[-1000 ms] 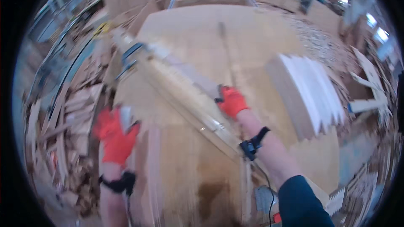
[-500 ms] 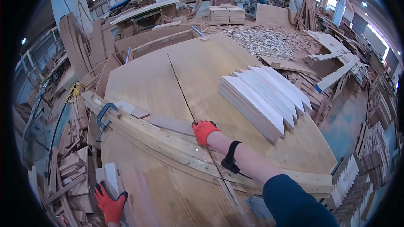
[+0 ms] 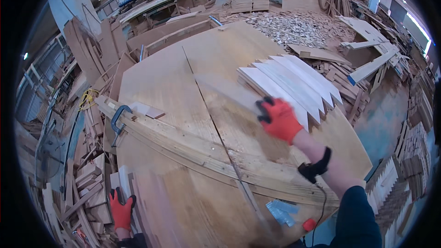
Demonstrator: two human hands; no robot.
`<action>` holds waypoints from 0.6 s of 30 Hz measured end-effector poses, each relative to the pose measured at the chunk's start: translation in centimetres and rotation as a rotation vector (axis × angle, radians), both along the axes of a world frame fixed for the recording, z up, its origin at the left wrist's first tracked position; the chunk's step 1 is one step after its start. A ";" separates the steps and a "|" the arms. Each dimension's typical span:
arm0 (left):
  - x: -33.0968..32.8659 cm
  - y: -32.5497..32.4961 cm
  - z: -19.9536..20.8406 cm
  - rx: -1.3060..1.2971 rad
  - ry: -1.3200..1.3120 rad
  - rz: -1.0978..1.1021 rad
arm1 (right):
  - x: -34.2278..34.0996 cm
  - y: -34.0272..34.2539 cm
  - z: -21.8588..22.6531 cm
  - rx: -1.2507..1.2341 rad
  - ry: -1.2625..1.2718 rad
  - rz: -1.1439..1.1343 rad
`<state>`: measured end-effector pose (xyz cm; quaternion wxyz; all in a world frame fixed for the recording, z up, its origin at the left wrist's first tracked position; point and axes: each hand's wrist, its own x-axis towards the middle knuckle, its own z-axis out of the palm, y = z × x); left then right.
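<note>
Nearest you, your left hand [image 3: 122,211] in its orange work glove sits at the lower left edge of the broad plywood tabletop [image 3: 183,87], its fingers [image 3: 120,198] pointing up and laid flat against a pale wooden strip — spread rather than clenched, though whether they pinch anything cannot be told. Just right of your body lie a small crumpled piece of silver foil [image 3: 281,212] and a little red knob [image 3: 308,224]. Across the middle runs the long curved band of laminated wood [image 3: 197,154], bowing from lower right up to the left, where a blue metal C-clamp [image 3: 117,117] bites its end. Beyond it, your right hand [image 3: 280,119], also orange-gloved with black fingertips, hovers with its fingers [image 3: 265,109] loosely curled and empty, holding nothing. The fanned stack of pale thin wooden slats [image 3: 294,85] lies just past and above those fingers — nearly touching them, its long axis running from lower left to upper right, so the right hand is far the nearer. Farther off, a heap of light wood offcuts [image 3: 294,25] covers the floor.
</note>
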<state>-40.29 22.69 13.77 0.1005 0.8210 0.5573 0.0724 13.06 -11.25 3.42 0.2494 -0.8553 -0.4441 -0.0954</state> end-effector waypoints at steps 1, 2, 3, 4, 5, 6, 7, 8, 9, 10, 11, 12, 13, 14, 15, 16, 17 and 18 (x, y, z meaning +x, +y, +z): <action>-0.2 0.2 0.0 -0.009 -0.021 -0.016 | 1.9 -2.5 0.9 0.018 -0.090 -0.077; -0.4 0.4 -0.1 -0.017 -0.044 -0.034 | 4.4 -4.9 2.1 -0.019 -0.045 -0.137; -0.7 0.6 -0.2 -0.023 -0.077 -0.040 | 6.3 -7.2 2.7 0.022 -0.112 -0.222; -0.8 0.8 -0.3 -0.014 -0.097 -0.033 | 8.5 -9.1 3.3 -0.019 -0.163 -0.288; -1.0 1.0 -0.3 -0.025 -0.118 -0.045 | 10.3 -11.1 3.4 -0.112 -0.139 -0.401; -1.1 1.2 -0.3 -0.040 -0.141 -0.044 | 11.8 -12.8 3.1 -0.101 -0.059 -0.448; -1.1 1.4 -0.4 -0.058 -0.177 -0.029 | 12.9 -14.4 2.3 -0.112 0.001 -0.435; -1.2 1.4 -0.3 -0.041 -0.156 -0.044 | 13.9 -15.4 1.2 -0.122 0.055 -0.421; -1.1 1.4 -0.3 -0.028 -0.148 -0.046 | 14.7 -16.0 -0.1 -0.142 0.115 -0.433; -1.1 1.3 -0.3 -0.027 -0.138 -0.019 | 15.1 -16.8 -1.6 -0.112 0.165 -0.373; -1.0 1.2 -0.3 0.022 -0.079 -0.041 | 15.0 -16.9 -3.4 -0.162 0.199 -0.358; -0.8 1.0 -0.2 0.059 -0.018 -0.039 | 15.3 -17.2 -4.7 -0.064 0.213 -0.245; -0.5 0.9 -0.3 0.106 0.020 -0.043 | 15.4 -17.3 -5.8 -0.045 0.253 -0.190; -0.3 0.6 -0.2 0.145 0.120 -0.074 | 15.6 -17.4 -6.6 -0.007 0.216 -0.167; 0.1 0.5 -0.3 0.194 0.197 -0.109 | 15.7 -17.3 -7.1 0.004 0.186 -0.150; 0.5 0.3 -0.3 0.245 0.274 -0.147 | 15.6 -17.3 -7.3 0.011 0.151 -0.170; 1.0 0.2 -0.2 0.233 0.312 -0.150 | 15.7 -17.3 -7.1 -0.019 0.154 -0.146; 1.4 0.1 -0.1 0.222 0.345 -0.155 | 15.5 -17.1 -6.7 -0.053 0.147 -0.158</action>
